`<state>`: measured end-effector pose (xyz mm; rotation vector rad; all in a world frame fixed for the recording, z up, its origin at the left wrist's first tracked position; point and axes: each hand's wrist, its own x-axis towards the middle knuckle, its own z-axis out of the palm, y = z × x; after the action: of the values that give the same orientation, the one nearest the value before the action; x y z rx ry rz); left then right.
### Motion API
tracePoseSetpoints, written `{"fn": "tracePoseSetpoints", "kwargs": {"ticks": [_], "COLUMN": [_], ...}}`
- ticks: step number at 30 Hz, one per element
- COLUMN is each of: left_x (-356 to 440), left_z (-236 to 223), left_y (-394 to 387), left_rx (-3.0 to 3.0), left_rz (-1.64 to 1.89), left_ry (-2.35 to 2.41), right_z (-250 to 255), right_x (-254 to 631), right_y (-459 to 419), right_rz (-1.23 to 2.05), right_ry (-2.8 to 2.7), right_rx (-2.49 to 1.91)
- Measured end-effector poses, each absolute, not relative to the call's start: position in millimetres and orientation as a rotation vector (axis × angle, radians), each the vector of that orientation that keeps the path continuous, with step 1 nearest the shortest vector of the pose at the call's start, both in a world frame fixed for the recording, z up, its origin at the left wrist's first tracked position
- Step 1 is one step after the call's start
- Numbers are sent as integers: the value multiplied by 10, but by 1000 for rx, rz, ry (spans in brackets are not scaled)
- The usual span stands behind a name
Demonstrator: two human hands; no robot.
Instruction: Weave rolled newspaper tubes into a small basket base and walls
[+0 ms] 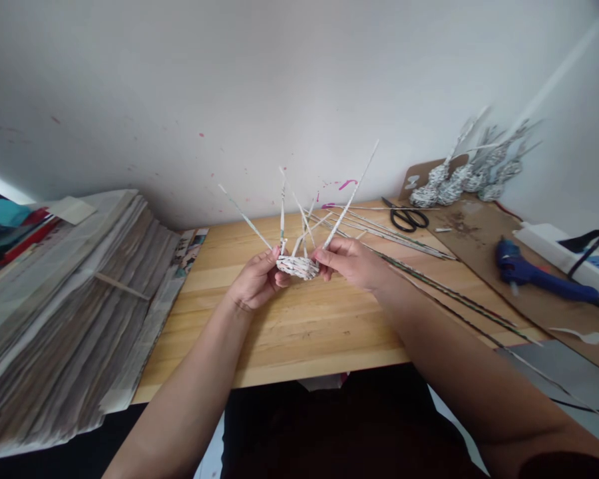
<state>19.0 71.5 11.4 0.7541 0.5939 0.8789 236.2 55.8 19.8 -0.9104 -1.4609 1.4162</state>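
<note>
Left hand (255, 279), right hand (348, 261) clamped on opposite sides of small basket (297, 267).
Sticks (282, 225) stand up out of it; inside hidden.

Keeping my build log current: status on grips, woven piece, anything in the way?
Left grip, right grip: both on woven piece. Sticks splay up from it. Loose sticks lie beside right forearm.

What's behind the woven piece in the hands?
Behind the woven piece is the wooden table, then the paint-spotted wall. Loose paper sticks lie behind and to its right. Its own far side, and any tabletop its front covers, can't be seen.
</note>
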Motion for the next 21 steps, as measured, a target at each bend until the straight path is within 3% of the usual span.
{"fn": "tracePoseSetpoints", "kwargs": {"ticks": [7,13,21], "left_x": [191,201,243], "left_z": [100,114,98], "left_y": [716,717,713], "left_rx": [737,732,863], "left_rz": [893,875,934], "left_ry": [586,587,670], "right_z": [254,245,215], "right_x": [2295,2318,2326], "right_y": [520,523,555], "right_rz": [1267,1344,1270], "right_ry": [-1440,-1494,-1410], "right_rx": [-879,-849,-1035]}}
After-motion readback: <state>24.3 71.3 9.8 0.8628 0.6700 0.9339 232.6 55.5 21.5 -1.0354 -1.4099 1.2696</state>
